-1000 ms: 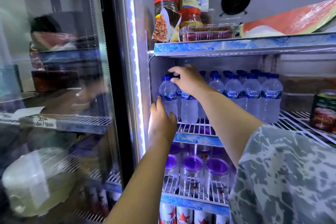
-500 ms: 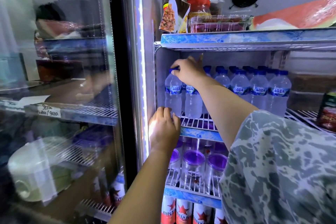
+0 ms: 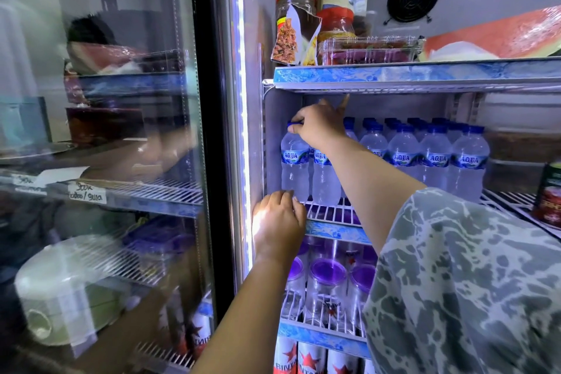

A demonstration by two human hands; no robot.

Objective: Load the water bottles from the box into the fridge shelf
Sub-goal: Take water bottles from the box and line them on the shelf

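Several clear water bottles with blue caps (image 3: 437, 161) stand in rows on the middle wire fridge shelf (image 3: 334, 229). My right hand (image 3: 318, 127) reaches in over the row and pinches the blue cap of the leftmost front water bottle (image 3: 294, 170), which stands upright on the shelf by the fridge's left wall. One finger of that hand points up. My left hand (image 3: 279, 225) sits below it with fingers curled over the shelf's front left edge, its fingertips at the base of that bottle. The box is out of view.
The shelf above (image 3: 425, 74) carries jars, a clear container and a wrapped watermelon slice (image 3: 501, 36). Purple-lidded cups (image 3: 328, 285) fill the shelf below, with red-star cans (image 3: 309, 358) under them. The glass door (image 3: 121, 146) stands open at left. A red can (image 3: 551, 194) stands at the shelf's right.
My left hand has slid down from the leftmost bottle's side to the shelf's front edge and curled. My right hand stays on that bottle's cap.
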